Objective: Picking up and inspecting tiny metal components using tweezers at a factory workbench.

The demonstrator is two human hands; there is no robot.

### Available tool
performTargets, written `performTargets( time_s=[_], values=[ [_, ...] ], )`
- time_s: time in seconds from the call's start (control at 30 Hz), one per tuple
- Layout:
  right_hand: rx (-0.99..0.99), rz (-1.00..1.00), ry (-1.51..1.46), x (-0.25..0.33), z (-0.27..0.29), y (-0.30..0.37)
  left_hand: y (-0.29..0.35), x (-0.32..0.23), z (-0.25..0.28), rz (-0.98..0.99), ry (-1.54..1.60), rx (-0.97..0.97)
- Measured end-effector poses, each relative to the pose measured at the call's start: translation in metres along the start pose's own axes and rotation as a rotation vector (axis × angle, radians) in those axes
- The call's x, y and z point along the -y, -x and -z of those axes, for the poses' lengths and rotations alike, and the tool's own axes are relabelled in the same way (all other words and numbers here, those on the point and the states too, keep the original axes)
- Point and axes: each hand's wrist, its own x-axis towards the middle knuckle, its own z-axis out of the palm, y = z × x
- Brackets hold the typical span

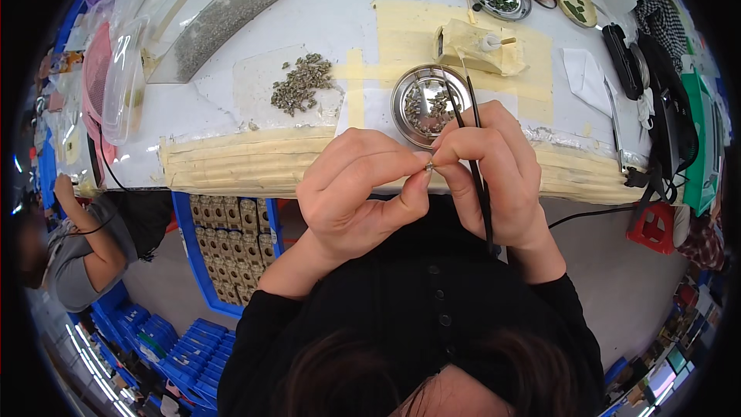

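Work at hand is partway, by judgement: one small metal piece [429,166] is in handling, held just in front of the bench's near edge, below the round steel dish [397,123]. The left hand [363,189] has thumb and forefinger drawn narrow, pinching the piece from its side; the right hand [498,170] brings its fingertips to the other side while a pair of black tweezers [484,205] lies gripped in the same hand, points up toward the dish (whether the right fingertips bear on the piece or merely touch it cannot be told). Quantity outstanding appears large: loose small parts [433,114] are scattered in the dish, and a fuller pile of similar parts [301,85] sits to the left on a clear sheet [255,85]. Which group is finished and which awaits handling cannot be read from this view; the parts are too small to compare. No completed assembly can be made out in either hand. Beyond the dish stands a tape-covered block [461,40] with a small white bottle [489,43] set in it; neither hand touches these.
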Motion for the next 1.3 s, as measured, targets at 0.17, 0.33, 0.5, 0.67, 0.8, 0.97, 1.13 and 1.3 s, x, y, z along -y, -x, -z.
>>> performTargets(
  time_s=[0.17,0.33,0.5,0.67,0.8,0.97,1.13,1.3],
  values=[
    [-0.008,-0.007,-0.002,0.0007,-0.0037,0.0020,0.0038,0.0040,-0.0003,-0.083,-0.013,0.008],
    [0.001,-0.026,-0.038,0.0011,-0.0046,0.0017,0.0037,0.0029,-0.0010,-0.101,-0.062,0.002],
    [0.027,-0.069,-0.069,0.0042,-0.0036,0.0008,0.0050,0.0039,-0.0017,-0.094,-0.045,-0.003],
    [0.028,-0.083,-0.131,0.0029,-0.0047,0.0007,0.0069,0.0054,-0.0016,-0.078,-0.013,-0.002],
    [0.026,-0.083,-0.082,0.0051,-0.0052,0.0014,0.0061,0.0034,-0.0030,-0.108,-0.073,-0.019],
    [0.037,-0.115,-0.161,0.0061,-0.0050,0.0009,0.0057,0.0031,-0.0026,-0.132,-0.096,-0.018],
    [0.017,-0.090,-0.126,0.0047,-0.0054,0.0006,0.0056,0.0039,-0.0030,-0.088,-0.037,-0.023],
    [0.000,-0.034,-0.044,0.0035,-0.0022,-0.0024,0.0039,0.0060,-0.0028,-0.027,0.035,-0.044]
  ],
)
